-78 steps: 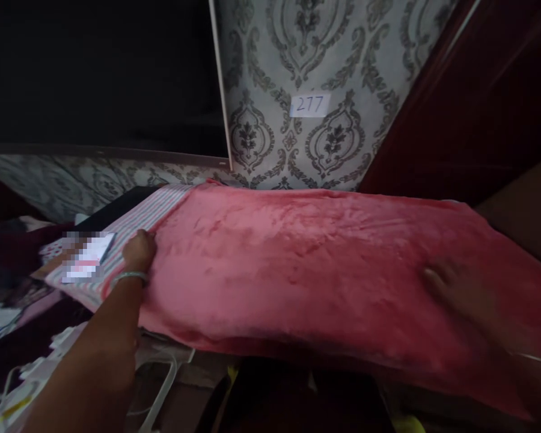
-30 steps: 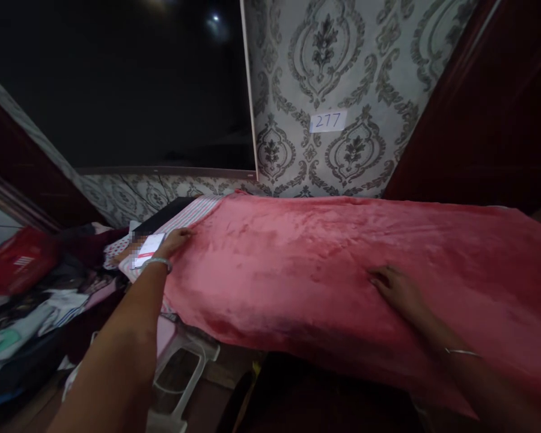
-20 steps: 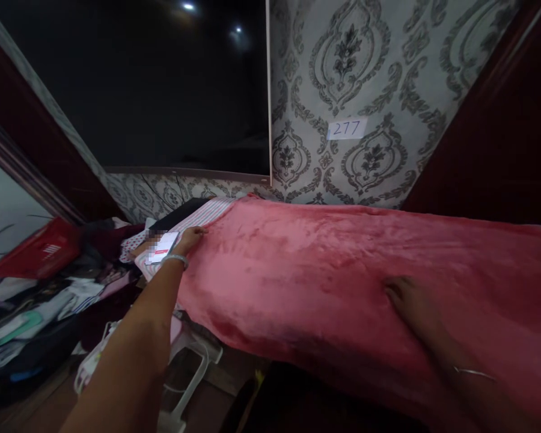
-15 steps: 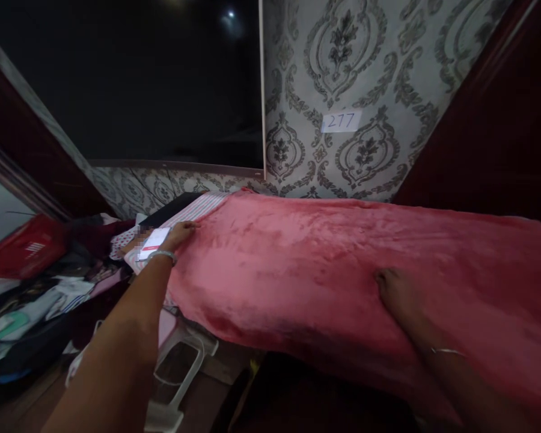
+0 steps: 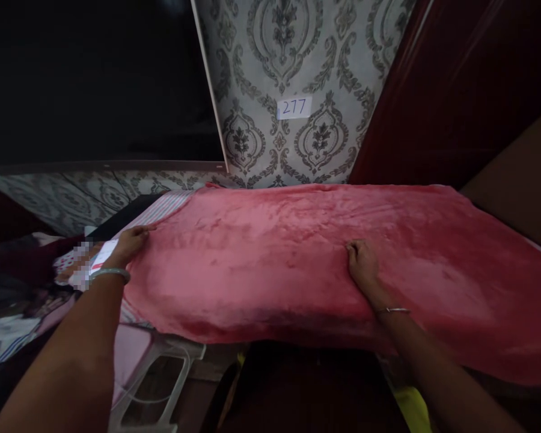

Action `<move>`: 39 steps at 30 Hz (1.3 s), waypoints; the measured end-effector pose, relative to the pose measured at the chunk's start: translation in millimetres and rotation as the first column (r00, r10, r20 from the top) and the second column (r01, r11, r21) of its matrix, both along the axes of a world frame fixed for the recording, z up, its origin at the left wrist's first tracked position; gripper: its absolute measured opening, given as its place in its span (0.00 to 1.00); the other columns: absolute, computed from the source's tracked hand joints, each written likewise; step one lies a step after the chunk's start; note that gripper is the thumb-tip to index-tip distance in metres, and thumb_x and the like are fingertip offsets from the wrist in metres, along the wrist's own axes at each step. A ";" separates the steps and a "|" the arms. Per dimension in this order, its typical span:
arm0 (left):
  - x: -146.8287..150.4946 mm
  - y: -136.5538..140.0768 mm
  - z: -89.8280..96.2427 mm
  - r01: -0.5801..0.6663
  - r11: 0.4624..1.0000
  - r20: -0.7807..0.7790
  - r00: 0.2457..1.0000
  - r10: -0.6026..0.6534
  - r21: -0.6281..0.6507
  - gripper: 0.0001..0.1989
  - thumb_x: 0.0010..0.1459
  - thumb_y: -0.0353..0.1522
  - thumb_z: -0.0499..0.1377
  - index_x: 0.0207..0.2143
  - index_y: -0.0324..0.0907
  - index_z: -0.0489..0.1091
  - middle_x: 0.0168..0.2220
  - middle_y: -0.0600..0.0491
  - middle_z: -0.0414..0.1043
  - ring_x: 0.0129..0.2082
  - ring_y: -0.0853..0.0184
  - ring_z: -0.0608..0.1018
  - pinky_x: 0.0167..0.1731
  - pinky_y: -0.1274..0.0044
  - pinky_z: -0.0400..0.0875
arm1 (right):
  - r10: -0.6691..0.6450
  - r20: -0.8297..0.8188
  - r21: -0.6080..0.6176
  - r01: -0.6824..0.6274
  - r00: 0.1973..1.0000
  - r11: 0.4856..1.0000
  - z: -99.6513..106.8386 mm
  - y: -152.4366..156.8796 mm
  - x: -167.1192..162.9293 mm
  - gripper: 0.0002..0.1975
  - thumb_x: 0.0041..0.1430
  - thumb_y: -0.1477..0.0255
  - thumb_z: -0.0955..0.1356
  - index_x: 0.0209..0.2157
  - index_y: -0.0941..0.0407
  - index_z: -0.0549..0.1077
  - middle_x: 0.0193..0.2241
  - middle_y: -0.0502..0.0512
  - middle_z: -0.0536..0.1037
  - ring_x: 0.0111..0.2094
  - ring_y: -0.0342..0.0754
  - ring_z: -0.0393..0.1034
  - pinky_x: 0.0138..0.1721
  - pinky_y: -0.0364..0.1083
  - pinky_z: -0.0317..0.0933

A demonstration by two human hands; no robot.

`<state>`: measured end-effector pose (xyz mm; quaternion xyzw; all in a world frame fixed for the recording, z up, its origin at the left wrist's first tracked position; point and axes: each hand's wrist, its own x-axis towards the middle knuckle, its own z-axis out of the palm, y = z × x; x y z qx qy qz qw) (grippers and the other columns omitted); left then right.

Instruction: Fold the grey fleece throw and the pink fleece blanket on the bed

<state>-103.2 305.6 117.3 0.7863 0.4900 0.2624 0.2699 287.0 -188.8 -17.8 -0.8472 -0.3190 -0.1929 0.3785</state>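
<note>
A fuzzy pink-red blanket (image 5: 261,264) lies spread lengthwise in front of me, with soft wrinkles near its back middle and its front edge hanging down. At its left edge my left hand (image 5: 133,242) is closed, the fingertips pinching the fabric. A pale green bangle circles that wrist. My right hand (image 5: 364,261) rests on the blanket right of its middle, fingers curled together in a pinch against the cloth. Striped cloth (image 5: 165,207) shows from beneath the blanket at the left.
A phone with a lit screen (image 5: 103,254) lies beside my left wrist. Piled clothes (image 5: 9,337) fill the left side. Below the blanket's left end stands a white plastic frame (image 5: 175,385) beside a pink panel (image 5: 133,355). A large dark screen (image 5: 94,84) hangs on the patterned wall (image 5: 288,54).
My view has turned to the right, bringing more of the blanket's right end into sight. My left hand stays at the blanket's left edge, and my right hand remains closed on its surface.
</note>
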 end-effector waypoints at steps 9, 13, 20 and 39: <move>-12.7 15.7 1.3 0.135 0.986 -0.006 0.991 -0.136 -0.097 0.18 0.45 0.46 0.67 0.29 0.40 0.79 0.41 0.45 0.83 0.50 0.55 0.78 0.57 0.70 0.69 | 0.031 -0.025 -0.019 -0.032 0.999 0.999 -9.9 0.7 10.1 0.11 0.61 0.66 0.60 0.30 0.54 0.71 0.32 0.62 0.77 0.37 0.57 0.70 0.42 0.55 0.65; -15.6 11.6 -1.1 0.188 0.975 0.048 0.982 -0.184 -0.115 0.24 0.37 0.54 0.67 0.26 0.42 0.78 0.41 0.44 0.83 0.51 0.52 0.77 0.57 0.68 0.69 | 0.084 -0.026 -0.019 -0.085 0.996 0.996 -14.9 -1.2 13.8 0.11 0.59 0.66 0.61 0.29 0.53 0.72 0.32 0.62 0.77 0.37 0.58 0.71 0.43 0.56 0.66; -16.8 2.8 6.4 0.275 0.946 -0.061 0.956 -0.289 -0.172 0.20 0.36 0.47 0.70 0.27 0.42 0.80 0.39 0.46 0.83 0.49 0.53 0.78 0.54 0.69 0.71 | 0.346 -0.087 -0.113 -0.354 0.934 0.928 -16.2 -10.2 34.8 0.14 0.53 0.61 0.69 0.38 0.53 0.79 0.40 0.62 0.81 0.43 0.60 0.73 0.46 0.58 0.68; -33.7 1.9 12.5 0.193 0.981 -0.093 0.977 -0.190 0.018 0.28 0.43 0.51 0.63 0.38 0.39 0.81 0.42 0.44 0.82 0.46 0.54 0.78 0.50 0.69 0.73 | 0.025 0.161 0.146 -0.049 0.987 0.988 -3.6 -6.6 5.6 0.14 0.63 0.62 0.60 0.32 0.54 0.71 0.32 0.63 0.77 0.37 0.58 0.71 0.43 0.57 0.65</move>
